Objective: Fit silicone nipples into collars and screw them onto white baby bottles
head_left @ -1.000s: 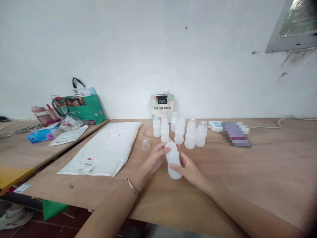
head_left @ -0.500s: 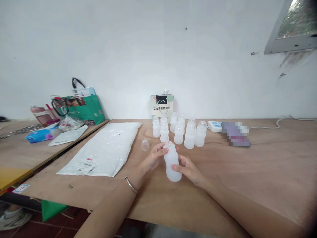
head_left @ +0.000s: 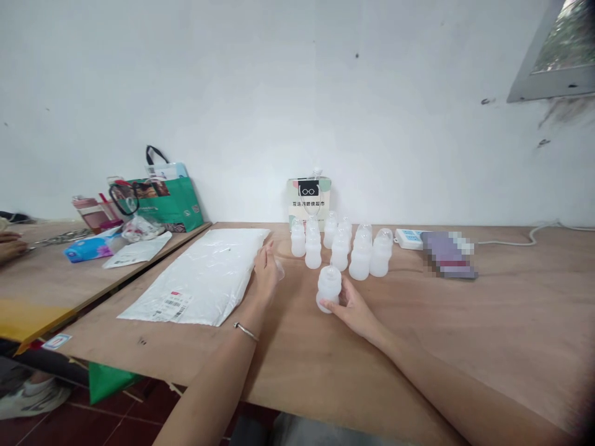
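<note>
A translucent white baby bottle (head_left: pixel 329 286) with an uncovered nipple on top stands upright on the wooden table in front of me. My right hand (head_left: pixel 349 305) is closed around its lower right side, the thumb across the front. Off to the left, beside the white plastic mailer, my left hand (head_left: pixel 266 267) has its fingers bent together at a clear dome cap (head_left: pixel 279 270). Part of the cap is hidden behind the hand. Several similar bottles (head_left: pixel 361 254) with clear dome caps stand in a group behind the bottle I hold.
The white mailer (head_left: pixel 199 272) lies left of my left hand. Behind the bottles is a printed box (head_left: pixel 297 207) against the wall. To the right are a power strip (head_left: pixel 409 239) and a purple object (head_left: pixel 446 254), partly blurred. A green bag (head_left: pixel 181 204) and another person's hand (head_left: pixel 12 246) are at left.
My left hand has let go of the bottle's top and moved left to the clear cap. The bottle, tilted in both hands before, now stands upright, slightly farther away, in my right hand.
</note>
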A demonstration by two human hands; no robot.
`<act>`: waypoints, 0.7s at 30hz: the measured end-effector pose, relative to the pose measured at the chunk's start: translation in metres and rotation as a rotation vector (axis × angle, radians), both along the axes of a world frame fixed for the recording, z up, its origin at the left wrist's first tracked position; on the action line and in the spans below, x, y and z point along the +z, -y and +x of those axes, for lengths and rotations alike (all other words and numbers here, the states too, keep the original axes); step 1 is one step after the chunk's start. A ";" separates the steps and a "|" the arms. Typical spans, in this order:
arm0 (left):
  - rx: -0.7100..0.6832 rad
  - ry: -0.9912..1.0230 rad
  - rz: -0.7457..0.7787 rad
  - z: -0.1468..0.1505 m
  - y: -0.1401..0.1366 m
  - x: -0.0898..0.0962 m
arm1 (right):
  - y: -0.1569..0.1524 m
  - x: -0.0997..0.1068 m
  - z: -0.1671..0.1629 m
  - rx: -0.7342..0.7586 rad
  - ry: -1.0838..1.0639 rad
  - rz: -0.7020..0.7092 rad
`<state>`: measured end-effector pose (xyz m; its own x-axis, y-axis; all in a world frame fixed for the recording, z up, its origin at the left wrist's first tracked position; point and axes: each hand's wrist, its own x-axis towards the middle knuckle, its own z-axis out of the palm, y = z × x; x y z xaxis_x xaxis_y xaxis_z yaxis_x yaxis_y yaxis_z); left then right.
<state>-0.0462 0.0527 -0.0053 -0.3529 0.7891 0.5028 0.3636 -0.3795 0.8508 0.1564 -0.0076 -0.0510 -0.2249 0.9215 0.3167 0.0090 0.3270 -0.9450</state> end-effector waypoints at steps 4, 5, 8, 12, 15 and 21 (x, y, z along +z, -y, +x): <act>0.134 -0.357 -0.335 -0.001 -0.004 -0.010 | -0.003 -0.002 0.000 -0.026 0.014 0.010; 0.129 -0.435 -0.388 0.000 -0.004 -0.012 | -0.004 -0.002 0.000 -0.028 0.013 0.008; 0.083 -0.544 -0.451 0.002 -0.003 -0.020 | -0.004 -0.002 0.000 -0.018 0.022 0.009; 0.006 -0.496 -0.374 -0.003 -0.007 -0.024 | -0.004 -0.003 0.001 -0.018 0.049 0.022; -0.035 -0.463 -0.307 -0.006 -0.007 -0.018 | -0.005 -0.004 0.001 -0.019 0.058 0.025; -0.281 0.022 0.157 0.030 0.033 0.016 | -0.004 -0.003 -0.001 -0.028 0.089 0.021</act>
